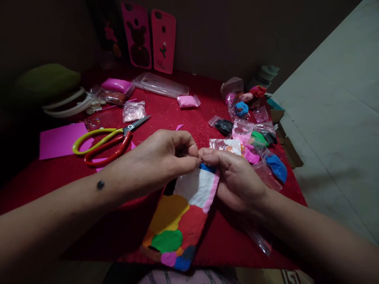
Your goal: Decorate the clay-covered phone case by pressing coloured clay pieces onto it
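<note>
A phone case [183,217] covered in patches of coloured clay is tilted in front of me, its lower end toward my lap. White, yellow, red, green, pink and blue patches show on it. My right hand [237,177] is closed around its upper right edge, with some fingers hidden behind it. My left hand [166,156] is closed in a pinch at the top end, its fingertips meeting the right thumb just above a blue patch. Whatever the left fingertips pinch is hidden.
Scissors [118,138] with yellow and red handles lie left, by pink sheet [59,140]. Several bags of coloured clay [242,132] crowd the right side. A clear phone case [161,85] lies at the back; decorated pink cases [164,41] lean on the wall. Red cloth [207,114] covers the table.
</note>
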{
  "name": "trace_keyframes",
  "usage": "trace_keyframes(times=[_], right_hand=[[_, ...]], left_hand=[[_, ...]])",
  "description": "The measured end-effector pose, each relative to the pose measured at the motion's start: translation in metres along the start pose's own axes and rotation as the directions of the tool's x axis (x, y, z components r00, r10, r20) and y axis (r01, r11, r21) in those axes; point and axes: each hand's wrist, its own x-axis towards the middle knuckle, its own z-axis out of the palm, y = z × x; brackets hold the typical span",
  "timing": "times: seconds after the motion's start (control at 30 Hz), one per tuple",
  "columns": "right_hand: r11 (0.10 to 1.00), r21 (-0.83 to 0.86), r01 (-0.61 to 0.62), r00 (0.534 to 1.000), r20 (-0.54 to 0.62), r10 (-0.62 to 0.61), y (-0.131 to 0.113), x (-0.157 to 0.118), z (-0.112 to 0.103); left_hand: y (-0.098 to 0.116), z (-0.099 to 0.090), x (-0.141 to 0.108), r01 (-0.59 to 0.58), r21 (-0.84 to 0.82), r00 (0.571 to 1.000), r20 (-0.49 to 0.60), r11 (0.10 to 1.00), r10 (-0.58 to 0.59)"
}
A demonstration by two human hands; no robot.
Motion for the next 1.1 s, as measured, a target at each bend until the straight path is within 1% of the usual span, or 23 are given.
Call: trace_keyframes(times=[0.07,0.17,0.27,0.37,0.53,0.6,0.7,0.8,0.87,0.97,1.1], right_hand=[[1.000,-0.004,0.016,1.000,0.002,-0.015,-0.0004,-0.0001,0.0004],[1.000,0.002,0.006,1.000,-0.002,-0.006,-0.0009,0.0004,0.0003],[1.000,-0.008,-0.004,1.000,-0.013,0.004,-0.0006,0.0012,-0.0008],[0.999,-0.031,0.007,1.000,0.000,-0.007,0.0002,0.0017,-0.0019],[1.000,-0.017,0.003,1.000,-0.016,-0.003,-0.0001,0.0026,-0.0023],[1.000,-0.020,0.007,1.000,-0.001,-0.007,-0.0007,0.0026,-0.0028],[0.999,-0.039,0.026,0.999,0.027,-0.025,-0.0013,0.0017,-0.0043],[0.995,-0.096,0.031,0.999,0.026,-0.029,-0.0015,0.0000,-0.0058],[0.991,-0.135,0.028,0.999,0.027,-0.024,-0.0013,-0.0009,-0.0063],[0.984,-0.175,0.044,0.999,0.032,-0.039,-0.0002,-0.0010,-0.0064],[0.982,-0.178,0.068,0.997,0.040,-0.062,0.0022,0.0003,-0.0066]], left_hand=[[-0.0004,0.0004,-0.0002,0.007,0.016,1.000,-0.009,1.000,-0.007],[0.0007,0.0001,-0.0005,0.007,0.039,1.000,-0.029,0.999,-0.006],[0.0026,-0.0013,-0.0011,0.017,0.044,1.000,-0.017,0.999,-0.016],[0.0040,-0.0021,-0.0012,0.032,-0.007,0.999,-0.016,0.999,-0.032],[0.0056,-0.0006,0.0005,0.046,-0.097,0.999,-0.023,0.994,-0.049],[0.0060,-0.0007,0.0011,0.049,-0.127,0.998,-0.029,0.991,-0.053],[0.0057,-0.0030,0.0014,0.027,-0.128,0.999,-0.034,0.991,-0.032],[0.0051,-0.0060,0.0012,0.001,-0.079,0.999,-0.040,0.997,-0.004],[0.0049,-0.0069,0.0008,0.005,-0.078,0.999,-0.045,0.997,-0.009],[0.0046,-0.0060,-0.0002,0.030,-0.121,0.999,-0.039,0.992,-0.035],[0.0042,-0.0036,-0.0013,0.027,-0.193,0.999,-0.029,0.981,-0.033]])
